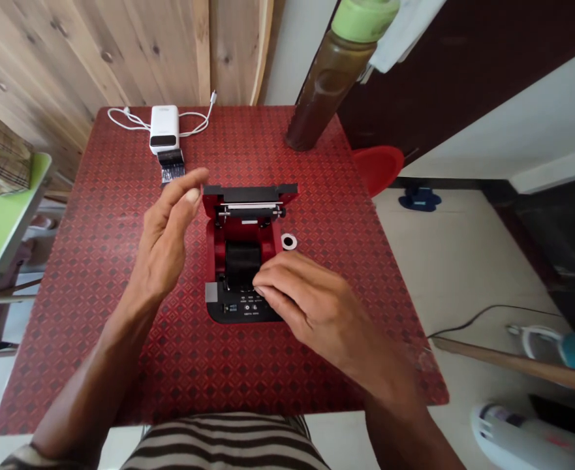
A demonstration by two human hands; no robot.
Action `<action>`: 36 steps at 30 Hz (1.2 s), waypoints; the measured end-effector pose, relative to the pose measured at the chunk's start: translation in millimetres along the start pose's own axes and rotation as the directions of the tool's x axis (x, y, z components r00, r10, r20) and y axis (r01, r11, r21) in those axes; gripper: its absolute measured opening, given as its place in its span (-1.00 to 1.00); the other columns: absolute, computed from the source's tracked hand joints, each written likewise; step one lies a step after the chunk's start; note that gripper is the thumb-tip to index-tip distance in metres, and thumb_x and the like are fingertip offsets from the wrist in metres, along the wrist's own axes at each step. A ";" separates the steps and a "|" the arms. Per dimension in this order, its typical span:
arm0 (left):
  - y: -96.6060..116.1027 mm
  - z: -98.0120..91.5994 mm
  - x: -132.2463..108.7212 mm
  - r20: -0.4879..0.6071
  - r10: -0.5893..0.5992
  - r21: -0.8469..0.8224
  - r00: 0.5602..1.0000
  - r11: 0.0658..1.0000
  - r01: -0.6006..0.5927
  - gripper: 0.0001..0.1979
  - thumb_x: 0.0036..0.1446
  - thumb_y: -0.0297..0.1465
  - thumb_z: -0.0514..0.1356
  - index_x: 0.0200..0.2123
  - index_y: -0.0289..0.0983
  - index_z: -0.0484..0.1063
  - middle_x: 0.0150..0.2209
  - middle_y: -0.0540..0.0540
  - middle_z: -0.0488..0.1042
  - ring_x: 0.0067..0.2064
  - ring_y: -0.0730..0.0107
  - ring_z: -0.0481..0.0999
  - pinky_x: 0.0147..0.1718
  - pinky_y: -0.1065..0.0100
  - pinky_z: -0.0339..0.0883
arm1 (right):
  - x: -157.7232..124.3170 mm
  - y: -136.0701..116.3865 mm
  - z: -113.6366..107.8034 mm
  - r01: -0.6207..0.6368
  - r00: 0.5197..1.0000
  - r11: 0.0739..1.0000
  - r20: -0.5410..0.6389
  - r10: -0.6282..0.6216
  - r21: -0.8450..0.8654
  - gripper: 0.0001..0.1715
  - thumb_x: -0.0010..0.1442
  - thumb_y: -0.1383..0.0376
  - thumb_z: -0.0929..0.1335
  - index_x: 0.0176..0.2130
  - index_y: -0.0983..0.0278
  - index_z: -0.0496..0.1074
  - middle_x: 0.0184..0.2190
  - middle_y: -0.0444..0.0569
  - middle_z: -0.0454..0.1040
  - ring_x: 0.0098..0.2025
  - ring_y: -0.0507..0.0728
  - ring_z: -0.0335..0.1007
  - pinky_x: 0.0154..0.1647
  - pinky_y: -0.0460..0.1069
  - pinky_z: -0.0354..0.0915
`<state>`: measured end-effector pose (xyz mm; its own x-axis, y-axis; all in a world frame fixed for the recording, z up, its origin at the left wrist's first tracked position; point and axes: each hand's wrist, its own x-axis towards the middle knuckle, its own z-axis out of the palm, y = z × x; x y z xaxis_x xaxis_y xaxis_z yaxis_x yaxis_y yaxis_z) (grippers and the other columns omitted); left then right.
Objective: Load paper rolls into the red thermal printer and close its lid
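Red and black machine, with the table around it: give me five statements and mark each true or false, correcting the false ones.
1. The machine's lid is up. True.
2. The bottle has a red cap. False: the bottle has a green cap.
3. The right hand is at the machine. True.
4. The power bank is on the floor. False: the white power bank lies on the table.
5. The left hand is beside the lid. True.

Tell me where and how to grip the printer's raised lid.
Pinch the lid at the left end of its black upper edge, I'd judge, coming from the left with the left hand: that edge stands up above the roller, with the hand right beside it. The right hand covers part of the control panel.
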<state>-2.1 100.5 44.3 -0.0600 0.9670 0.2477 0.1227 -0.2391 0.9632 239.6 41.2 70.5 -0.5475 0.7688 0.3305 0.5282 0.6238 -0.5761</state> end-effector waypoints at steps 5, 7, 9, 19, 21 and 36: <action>7.2 4.7 -16.9 -0.019 -0.011 0.009 1.000 1.000 0.011 -0.62 0.58 -0.03 0.26 -0.10 -0.14 0.75 0.05 -0.06 0.73 0.21 0.08 0.63 0.33 0.01 0.39 | -17.7 -12.0 8.2 0.000 0.997 0.988 -0.070 -0.011 -0.157 -0.68 0.53 0.60 0.30 -0.09 0.27 0.55 -0.17 0.01 0.65 -0.17 0.14 0.57 -0.09 0.07 0.57; 9.0 3.8 -29.1 -0.021 -0.037 0.053 0.999 0.998 0.038 -0.74 0.51 -0.14 0.36 -0.19 -0.14 0.74 0.10 -0.09 0.71 0.34 0.04 0.57 0.39 0.01 0.34 | -21.7 -14.7 12.8 0.017 0.993 0.975 -0.109 -0.043 -0.223 -0.69 0.54 0.59 0.31 -0.08 0.27 0.55 -0.20 0.00 0.66 -0.21 0.13 0.55 -0.12 0.06 0.57; 7.6 3.0 -41.1 -0.025 -0.108 0.064 0.994 0.992 0.109 -0.87 0.42 -0.21 0.44 -0.10 -0.12 0.74 0.25 -0.12 0.64 0.43 -0.04 0.51 0.42 -0.03 0.34 | -24.0 -15.8 17.1 0.035 0.986 0.963 -0.145 -0.076 -0.266 -0.69 0.56 0.57 0.31 -0.09 0.26 0.57 -0.22 0.01 0.68 -0.24 0.13 0.56 -0.15 0.06 0.57; -15.1 7.6 -78.5 0.093 -0.394 -0.232 0.914 0.884 0.405 -0.40 0.37 -0.16 0.48 0.40 -0.06 0.48 0.48 -0.19 0.51 0.49 -0.06 0.51 0.44 -0.06 0.43 | -23.1 -13.1 21.9 0.005 0.974 0.966 -0.218 -0.064 -0.260 -0.77 0.54 0.49 0.39 0.12 0.31 0.57 0.01 0.15 0.77 -0.02 0.25 0.72 0.04 0.16 0.62; -16.4 8.0 -79.8 0.099 -0.406 -0.260 0.909 0.871 0.417 -0.40 0.37 -0.15 0.48 0.40 -0.06 0.49 0.48 -0.17 0.52 0.52 -0.06 0.48 0.50 -0.08 0.37 | -22.3 -12.0 20.2 -0.050 0.969 0.968 -0.246 -0.012 -0.245 -0.61 0.58 0.40 0.40 0.32 0.25 0.48 0.10 0.13 0.77 0.13 0.29 0.72 0.16 0.22 0.60; -17.9 10.2 -88.5 0.036 -0.432 -0.231 0.901 0.874 0.428 -0.43 0.40 -0.12 0.45 0.41 -0.01 0.54 0.50 -0.14 0.51 0.51 -0.08 0.50 0.50 -0.08 0.37 | -32.4 -1.7 27.5 -0.105 0.953 0.986 -0.296 0.063 -0.131 -0.56 0.58 0.34 0.42 0.37 0.25 0.43 0.12 0.18 0.75 0.19 0.28 0.71 0.23 0.24 0.62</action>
<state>11.1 20.1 4.1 -0.0714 0.9778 -0.1970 -0.1474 0.1850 0.9716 238.6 11.4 40.1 -0.2970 0.8136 0.4999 0.6635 0.5523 -0.5047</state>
